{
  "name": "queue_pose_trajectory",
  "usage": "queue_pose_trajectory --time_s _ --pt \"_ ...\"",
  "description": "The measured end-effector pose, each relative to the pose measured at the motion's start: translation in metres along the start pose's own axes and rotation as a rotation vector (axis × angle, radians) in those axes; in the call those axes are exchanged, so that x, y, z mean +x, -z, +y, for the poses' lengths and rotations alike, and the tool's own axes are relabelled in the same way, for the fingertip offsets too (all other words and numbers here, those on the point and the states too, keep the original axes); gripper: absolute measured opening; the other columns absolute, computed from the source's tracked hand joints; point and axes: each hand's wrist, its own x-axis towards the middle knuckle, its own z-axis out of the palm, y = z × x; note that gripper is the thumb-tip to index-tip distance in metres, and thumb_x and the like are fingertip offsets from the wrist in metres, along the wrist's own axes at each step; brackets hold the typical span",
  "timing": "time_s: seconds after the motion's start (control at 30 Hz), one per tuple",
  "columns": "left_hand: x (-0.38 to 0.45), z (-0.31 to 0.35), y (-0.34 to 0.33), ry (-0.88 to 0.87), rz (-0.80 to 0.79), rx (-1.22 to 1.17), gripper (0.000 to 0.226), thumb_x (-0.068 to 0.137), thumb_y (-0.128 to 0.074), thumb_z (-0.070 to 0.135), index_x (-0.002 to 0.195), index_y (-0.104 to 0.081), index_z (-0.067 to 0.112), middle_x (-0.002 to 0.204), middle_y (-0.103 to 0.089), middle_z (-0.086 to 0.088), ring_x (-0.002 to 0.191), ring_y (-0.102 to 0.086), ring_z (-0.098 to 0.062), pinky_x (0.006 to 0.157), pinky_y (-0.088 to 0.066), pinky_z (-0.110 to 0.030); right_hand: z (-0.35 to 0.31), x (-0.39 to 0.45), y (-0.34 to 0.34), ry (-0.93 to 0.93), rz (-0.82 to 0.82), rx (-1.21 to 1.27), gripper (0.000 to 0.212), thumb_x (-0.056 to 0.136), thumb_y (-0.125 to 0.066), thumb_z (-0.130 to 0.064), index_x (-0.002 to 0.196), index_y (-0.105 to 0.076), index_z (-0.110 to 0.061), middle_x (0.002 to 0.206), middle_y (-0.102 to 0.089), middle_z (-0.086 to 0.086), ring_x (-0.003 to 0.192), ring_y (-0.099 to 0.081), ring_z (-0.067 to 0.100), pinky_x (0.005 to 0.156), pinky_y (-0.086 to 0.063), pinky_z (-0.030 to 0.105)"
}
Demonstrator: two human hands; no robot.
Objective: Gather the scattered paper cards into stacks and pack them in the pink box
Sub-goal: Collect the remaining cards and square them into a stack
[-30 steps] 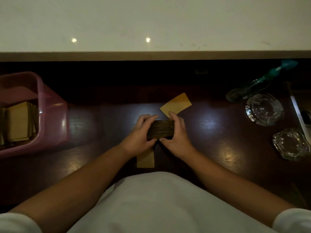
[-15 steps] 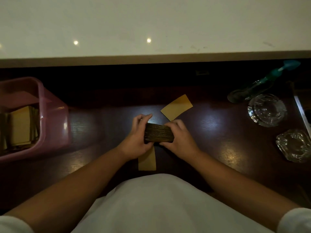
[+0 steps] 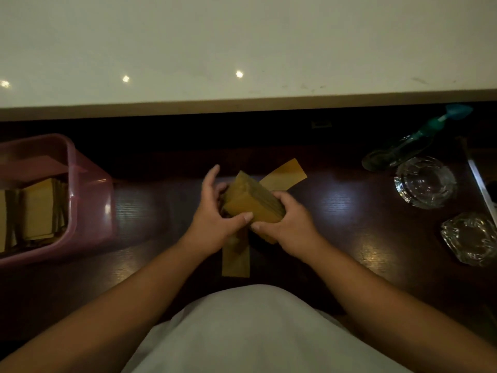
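1. Pink box (image 3: pixel 88 195) is seen at far left, already partly filled with cards.
2. Card stack (image 3: pixel 251 201) is gripped mid-table, tilted, by left hand (image 3: pixel 215 219) and right hand (image 3: pixel 291 227); step judged: squaring the stack.
3. Next: loose cards (image 3: pixel 282 175) are to be added, stack carried left.
4. Dark glossy table (image 3: pixel 349 211), glass ashtrays (image 3: pixel 425 181) at right; dim room.
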Motion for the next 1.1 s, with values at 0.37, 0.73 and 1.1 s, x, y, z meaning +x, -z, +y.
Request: queue_pose_trajectory --time_s 0.37,0.73,1.1 --pt "-0.027 0.011 -0.003 0.23 0.103 -0.745 0.083 0.057 -0.085 0.048 0.121 -0.058 0.001 0.101 -0.072 -0.014 0.097 -0.069 -0.027 0.077 -0.057 -0.035 -0.034 -0.028 -0.056 0.152 -0.058 -0.081 0.081 0.071 -0.066 -0.05 0.141 -0.035 -0.024 0.129 -0.052 0.0 0.118 -0.053 0.015 0.098 -0.05 0.039" --pt "-0.081 0.002 0.08 0.271 0.204 -0.967 0.063 0.026 -0.091 0.056 0.08 -0.08 0.025 0.082 -0.076 0.002 0.073 -0.072 -0.013 0.067 -0.058 -0.034 0.027 0.0 -0.061 0.159 -0.303 -1.062 0.109 0.069 -0.074 -0.056 0.152 -0.012 -0.023 0.161 -0.006 0.01 0.144 -0.01 0.034 0.112 -0.021 0.05" --pt "-0.11 -0.036 0.064 0.441 0.14 -0.991 0.083 0.028 -0.097 0.044 0.101 -0.074 0.01 0.088 -0.073 -0.011 0.073 -0.072 -0.022 0.073 -0.058 -0.04 0.02 -0.007 -0.059 0.189 -0.215 -0.592 0.049 0.082 -0.07 -0.009 0.117 -0.038 -0.017 0.1 -0.055 0.006 0.094 -0.06 0.027 0.073 -0.052 0.04"
